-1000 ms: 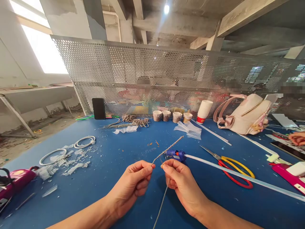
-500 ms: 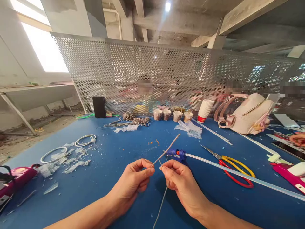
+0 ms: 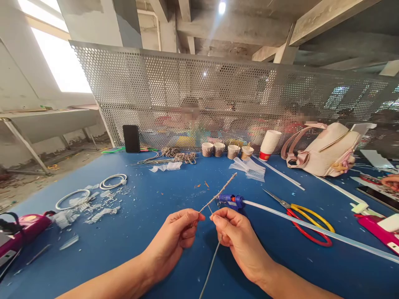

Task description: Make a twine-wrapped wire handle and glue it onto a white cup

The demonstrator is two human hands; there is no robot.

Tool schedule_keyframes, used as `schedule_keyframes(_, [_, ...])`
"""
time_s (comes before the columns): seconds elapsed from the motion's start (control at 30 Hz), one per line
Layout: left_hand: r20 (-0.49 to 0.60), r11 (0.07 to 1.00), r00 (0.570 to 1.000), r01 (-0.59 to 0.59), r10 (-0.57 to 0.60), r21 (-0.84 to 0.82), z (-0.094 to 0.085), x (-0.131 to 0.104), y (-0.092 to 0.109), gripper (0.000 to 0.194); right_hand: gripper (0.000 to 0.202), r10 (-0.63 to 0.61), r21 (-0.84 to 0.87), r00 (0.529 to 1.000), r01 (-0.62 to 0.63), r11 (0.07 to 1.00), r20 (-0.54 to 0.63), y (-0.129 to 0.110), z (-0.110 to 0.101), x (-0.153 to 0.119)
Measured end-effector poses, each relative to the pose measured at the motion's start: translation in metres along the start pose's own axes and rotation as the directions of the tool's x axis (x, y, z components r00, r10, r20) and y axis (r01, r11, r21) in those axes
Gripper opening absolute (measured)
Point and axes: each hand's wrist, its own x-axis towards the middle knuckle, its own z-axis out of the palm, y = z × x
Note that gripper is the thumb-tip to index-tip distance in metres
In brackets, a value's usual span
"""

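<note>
My left hand [image 3: 177, 234] pinches the lower end of a thin, cord-wrapped stick [image 3: 222, 189], which slants up and to the right. Close beside it, my right hand [image 3: 238, 232] is closed on a thin grey cord [image 3: 210, 265]. The cord runs from the stick into the right fingers, and its tail hangs down toward the front edge. Just behind the stick lies a blue glue gun [image 3: 231, 201] with a long translucent glue stick [image 3: 293, 218] reaching right. Scissors [image 3: 307, 220] with red and yellow handles lie right of my right hand.
White rings [image 3: 73, 200] and plastic scraps [image 3: 101, 214] lie at left. Along the back stand a phone [image 3: 131, 138], small cups [image 3: 233, 152], stacked paper cups [image 3: 270, 143] and a pink bag [image 3: 327, 149], before a perforated screen [image 3: 168, 83]. Another person's hand [image 3: 391, 181] shows at far right.
The left thumb and fingers have shifted slightly on the stick's lower end. The right hand still holds the cord, nearly in place. The whole view has shifted a little.
</note>
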Motion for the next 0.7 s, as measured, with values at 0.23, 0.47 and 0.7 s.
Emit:
schedule_keyframes(0.23, [0.039,0.999,0.999,-0.016,0.017,-0.038,-0.0043,0.0031,-0.003,0.021,0.028,0.038,-0.007,0.999,-0.038,0.999,-0.018,0.0025,0.0003,0.0023])
schedule_keyframes(0.47, [0.064,0.997,0.996,-0.059,0.056,0.045,-0.0009,0.0017,0.0004,0.021,0.026,0.01,-0.023,1.0,-0.01,1.0,0.004,0.0032,-0.0002,0.0006])
schedule_keyframes(0.7, [0.039,0.993,0.998,-0.062,0.058,0.099,0.0054,-0.0014,0.0002,0.022,0.029,-0.02,-0.012,1.0,0.02,1.0,0.018,0.003,-0.0003,-0.0015])
